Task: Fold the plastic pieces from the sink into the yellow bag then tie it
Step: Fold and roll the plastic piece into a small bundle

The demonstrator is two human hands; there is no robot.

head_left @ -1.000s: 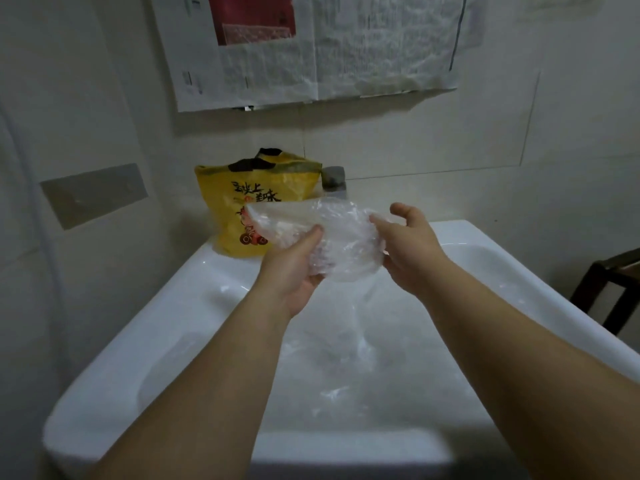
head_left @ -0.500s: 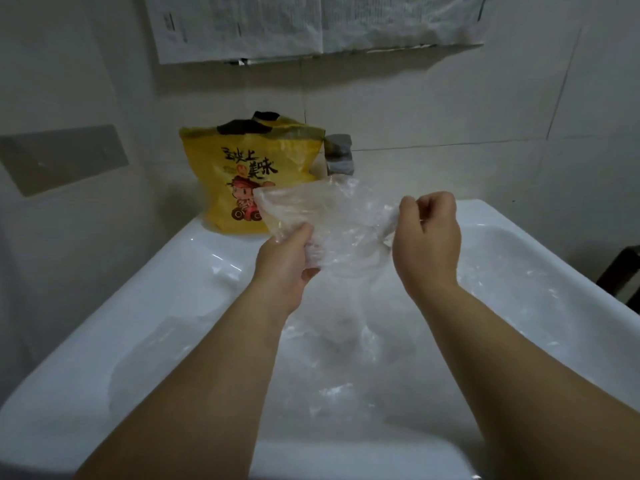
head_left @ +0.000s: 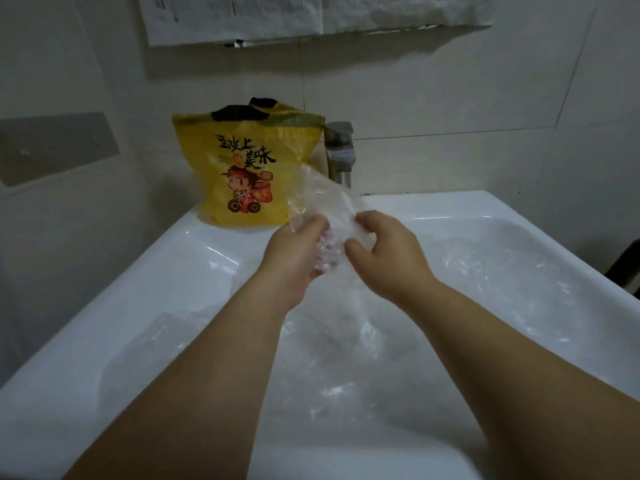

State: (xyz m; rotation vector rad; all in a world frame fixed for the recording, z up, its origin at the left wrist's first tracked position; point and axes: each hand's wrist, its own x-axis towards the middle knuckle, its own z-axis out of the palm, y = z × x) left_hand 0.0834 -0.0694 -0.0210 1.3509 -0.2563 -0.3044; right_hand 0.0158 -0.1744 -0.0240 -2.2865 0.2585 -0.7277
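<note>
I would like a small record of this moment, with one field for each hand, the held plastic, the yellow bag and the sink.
left hand: grips the clear plastic piece on its left side
right hand: pinches the same piece on its right side
clear plastic piece: crumpled, held above the basin
yellow bag: upright on the sink's back rim, left of the tap
sink: white, with more clear plastic lying in it

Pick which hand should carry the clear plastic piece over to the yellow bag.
Left, probably. Both hands pinch the clear plastic piece, but the left hand is on the side of the yellow bag and nearer it; the right hand would have to cross over.
</note>
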